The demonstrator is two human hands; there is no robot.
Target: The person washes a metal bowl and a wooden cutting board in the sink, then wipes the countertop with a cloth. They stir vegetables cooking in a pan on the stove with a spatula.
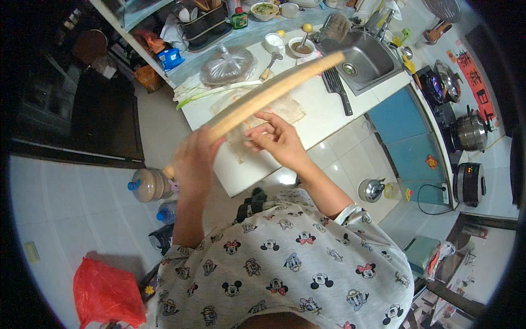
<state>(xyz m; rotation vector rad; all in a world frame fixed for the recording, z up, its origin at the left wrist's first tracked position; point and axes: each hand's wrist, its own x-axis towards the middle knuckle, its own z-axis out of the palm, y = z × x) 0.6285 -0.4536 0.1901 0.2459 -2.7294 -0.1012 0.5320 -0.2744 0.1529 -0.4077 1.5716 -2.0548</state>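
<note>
My left hand (193, 160), blurred, grips the near end of a wooden board (263, 98) that looks like a cutting board seen edge-on. The board is held tilted above the white countertop (242, 177). Just below its edge is my right hand (279, 140), fingers apart and holding nothing; whether a fingertip touches the wood I cannot tell. Under the board a beige cloth (289, 110) lies spread out, partly hidden. A green onion (218, 90) stretches behind the board, near a wooden-handled peeler (271, 66). To the right rests a black cleaver (339, 90).
A plastic-bagged bowl (228, 66), a white cup (274, 42) and a bowl with a spoon (302, 48) line the back. The steel sink (370, 61) is at right, beyond it a lit gas burner (431, 84). A kettle (371, 190) stands on the floor.
</note>
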